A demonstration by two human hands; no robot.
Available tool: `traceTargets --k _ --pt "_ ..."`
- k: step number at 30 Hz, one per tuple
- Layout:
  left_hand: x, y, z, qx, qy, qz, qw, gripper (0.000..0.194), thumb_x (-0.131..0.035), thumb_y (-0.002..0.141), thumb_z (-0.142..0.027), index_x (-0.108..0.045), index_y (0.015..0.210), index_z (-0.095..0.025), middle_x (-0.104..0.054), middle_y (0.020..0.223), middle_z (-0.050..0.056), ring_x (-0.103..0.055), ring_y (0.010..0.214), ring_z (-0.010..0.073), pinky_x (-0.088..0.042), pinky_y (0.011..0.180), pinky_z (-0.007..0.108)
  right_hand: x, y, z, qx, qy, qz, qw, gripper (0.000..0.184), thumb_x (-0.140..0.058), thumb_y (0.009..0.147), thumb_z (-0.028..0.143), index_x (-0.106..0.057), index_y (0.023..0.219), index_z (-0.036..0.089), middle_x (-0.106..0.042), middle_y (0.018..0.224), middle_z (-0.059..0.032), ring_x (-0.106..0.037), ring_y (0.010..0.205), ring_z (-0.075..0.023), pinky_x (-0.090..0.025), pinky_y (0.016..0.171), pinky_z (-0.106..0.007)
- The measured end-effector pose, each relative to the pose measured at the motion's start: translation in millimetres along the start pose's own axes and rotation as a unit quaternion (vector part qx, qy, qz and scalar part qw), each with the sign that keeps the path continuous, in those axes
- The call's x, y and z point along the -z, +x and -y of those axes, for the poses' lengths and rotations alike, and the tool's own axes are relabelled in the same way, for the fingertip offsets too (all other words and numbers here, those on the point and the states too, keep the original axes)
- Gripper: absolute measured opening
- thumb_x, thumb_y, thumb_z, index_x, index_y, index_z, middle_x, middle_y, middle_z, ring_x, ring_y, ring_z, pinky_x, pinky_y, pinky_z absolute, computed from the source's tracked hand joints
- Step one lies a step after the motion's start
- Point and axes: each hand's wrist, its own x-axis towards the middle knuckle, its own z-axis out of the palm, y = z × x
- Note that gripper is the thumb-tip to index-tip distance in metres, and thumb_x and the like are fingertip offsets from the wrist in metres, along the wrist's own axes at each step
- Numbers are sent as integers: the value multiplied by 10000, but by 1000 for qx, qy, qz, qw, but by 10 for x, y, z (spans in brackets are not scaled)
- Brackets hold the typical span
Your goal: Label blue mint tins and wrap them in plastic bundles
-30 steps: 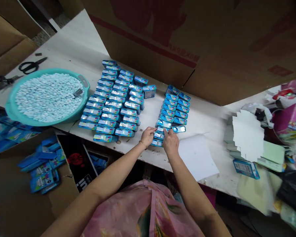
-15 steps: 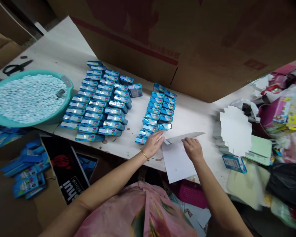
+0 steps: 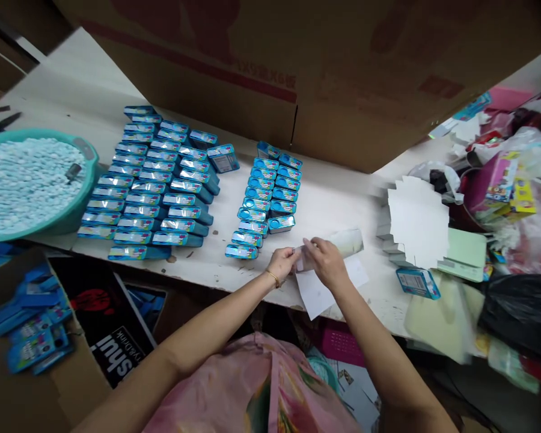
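My left hand [image 3: 283,266], with a bracelet at its wrist, pinches the left edge of a curled sheet of paper [image 3: 350,242]. On the same edge, my right hand [image 3: 327,263] has its fingers closed, close to the left fingertips. The sheet's far part bends up and looks pale and shiny. Beneath it another white sheet [image 3: 316,297] lies at the table's front edge. Just beyond my left hand stand small blue boxes [image 3: 258,194] in two columns, several showing a round mark on top. Whatever lies between my fingertips is too small to make out.
More blue boxes [image 3: 146,186] stand in rows to the left, beside a turquoise basin [image 3: 90,180] of pale blue pieces. A big cardboard carton [image 3: 333,120] closes off the back. White flattened cards [image 3: 419,222], a lone blue box [image 3: 418,282] and bags crowd the right.
Both hands left the blue boxes and went to the paper. My right hand lifted the sheet's edge, then came leftward to meet my left hand. The view shifted right.
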Motion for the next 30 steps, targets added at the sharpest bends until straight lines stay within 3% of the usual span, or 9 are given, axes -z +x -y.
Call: traceTargets --k 4,9,12,16,20,24,26,28,30 --pt "-7 -74 -47 -8 -41 -4 999 386 -633 569 -491 -506 526 -129 -432 479 -50 -403 433 43 -379 419 175 -185 144 -11 78 -10 -16 997 349 -370 853 151 -474 1186 134 -545 1112 -99 -460 916 -199 -397 766 -322" --pt "3 -75 -35 33 -108 21 993 351 -647 579 -454 -562 629 -118 -526 574 -3 -482 493 66 -409 446 185 -241 -42 -69 112 -9 -60 992 281 -388 852 153 -532 1093 127 -529 1161 -108 -459 1001 -202 -395 809 -325" --pt "18 69 46 51 -53 -18 997 268 -598 653 -391 -568 647 -124 -522 549 -13 -478 468 67 -409 447 192 7 -110 -18 74 9 -32 997 219 -403 848 171 -580 974 150 -568 1093 -91 -503 925 -192 -408 765 -318" --pt "72 234 147 56 24 -72 996 168 -615 641 -294 -575 621 -132 -516 528 -24 -477 471 85 -411 459 212 559 -27 143 -28 62 0 998 208 -393 849 205 -595 881 171 -599 972 -72 -534 868 -175 -410 746 -291" --pt "214 44 72 -23 28 -110 993 263 -634 640 -315 -626 844 -149 -622 873 57 -565 799 159 -457 635 235 812 257 269 -153 120 28 981 207 -401 826 233 -603 821 187 -618 841 -41 -559 742 -151 -402 656 -256" --pt "416 -284 -191 -129 -51 -53 989 438 -432 780 -473 -535 1106 -199 -541 1153 89 -507 1032 193 -458 760 286 618 572 349 -227 223 61 946 189 -446 773 257 -625 748 202 -635 729 -10 -555 640 -136 -386 611 -247" --pt "519 -343 -323 -148 -42 -34 988 480 -551 712 -448 -518 1128 -209 -556 1127 79 -518 1009 190 -459 762 284 475 691 399 -250 298 62 919 195 -458 756 288 -629 730 198 -634 683 -5 -551 604 -130 -389 589 -240" --pt "632 -325 -419 -154 -5 -52 987 523 -674 609 -357 -547 1089 -191 -607 1009 64 -554 912 170 -457 747 267 349 790 455 -274 358 60 890 204 -483 732 333 -628 708 191 -620 634 -1 -535 553 -122 -391 548 -233" --pt "763 -273 -477 -151 12 -80 985 438 -678 600 -317 -595 1003 -167 -637 859 41 -575 786 139 -454 722 253 235 884 518 -296 404 56 864 204 -525 691 362 -624 685 184 -603 606 3 -513 508 -112 -391 508 -227"
